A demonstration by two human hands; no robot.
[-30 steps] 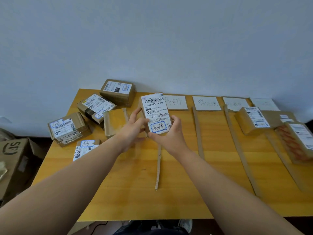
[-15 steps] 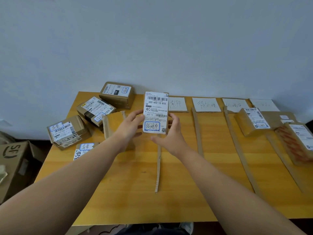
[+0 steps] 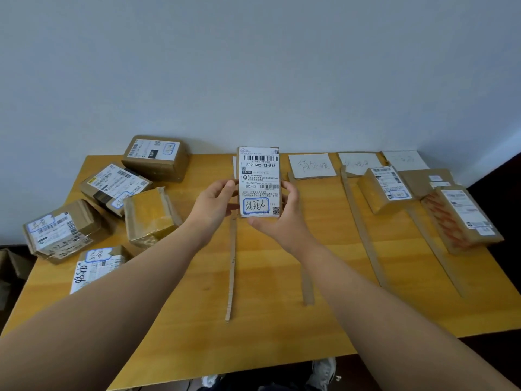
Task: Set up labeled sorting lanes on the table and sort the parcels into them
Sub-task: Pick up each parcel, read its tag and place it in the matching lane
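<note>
Presently held, item one: parcel (image 3: 259,182), upright above the middle of the counter (image 3: 197,320), shipping label turned toward the wearer, presumably so the handwritten mark in the blue box at its foot can be read before a lane is chosen. Left hand (image 3: 214,206) clasped on its left edge, right hand (image 3: 277,221) cupped under its lower right corner, fingers (image 3: 290,190) of both closed around the parcel; a two-handed hold, likely to keep the label steady and square. Below and beside: cardboard divider strips (image 3: 231,266), laid front to back, well apart, marking off the lanes. Left of the strips, unsorted stock: flat parcel with large white label (image 3: 94,266) near the front edge, then taped box (image 3: 60,231), yellow-taped box (image 3: 150,214), long box (image 3: 117,187), and farthest box (image 3: 156,158) by the wall; clustered loosely, apparently awaiting the same reading. Right side, already lodged in lanes: tilted box (image 3: 386,190) and orange-patterned parcel (image 3: 461,218). Far edge: white lane cards (image 3: 311,165), handwritten, one at the head of each lane; writing too faint to match with certainty. Lane for the held parcel: undetermined.
</note>
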